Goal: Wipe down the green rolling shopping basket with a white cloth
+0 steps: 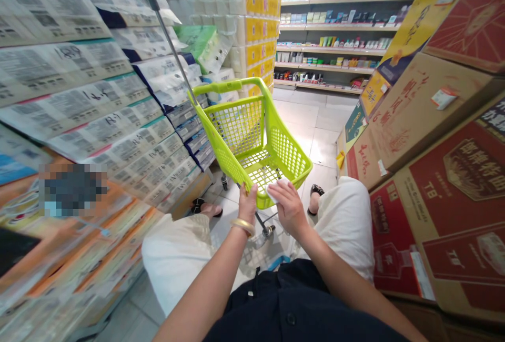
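Plainly, the head view shows a green shopping cart (268, 162) in the middle of a narrow aisle, between the person's knees, its basket opening toward the viewer. The left hand (248, 204) pinches the basket's near rim toward its left corner, thumb and fingers closed on the plastic. Just right of it, the right hand (290, 204) has its fingers pressed together over a white cloth (276, 189), held against the same rim.

As a judgement, the cart could roll or swivel if the right hand pushes hard while the left grip is loose, since it stands on casters (268, 230). A shove to the left could knock it into the stacked paper packs (98, 94); one to the right, into the piled cartons (414, 116). The cloth could also slip or snag, because the basket walls are open mesh.

Much is hard to make out. The right hand hides most of the cloth and the rim beneath it; the left fingertips beyond the rim cannot be told clearly. The grey pole (173, 47) at the far left of the cart is cut off by the top edge. A pixelated patch blots out something on the left, and the goods on the far shelves (347, 27) are too small to read.
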